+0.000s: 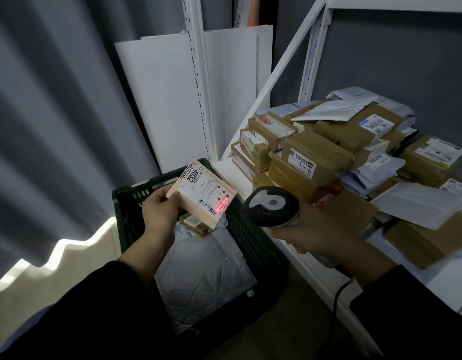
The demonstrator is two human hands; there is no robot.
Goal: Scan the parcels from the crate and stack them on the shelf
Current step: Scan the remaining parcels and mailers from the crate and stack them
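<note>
head view: my left hand [159, 211] pinches the parcel [201, 189] over the crate [253, 245], my right hand [313, 236] grips the scanner [272, 206]. the red line [219, 207] seems to clip the barcode [211, 207] edge, so the read may fail.

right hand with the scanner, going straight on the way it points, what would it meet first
Probably the parcel held by the left hand above the crate; the scanner in the right hand faces it, its red line falling on it. Depth is unclear.
</note>
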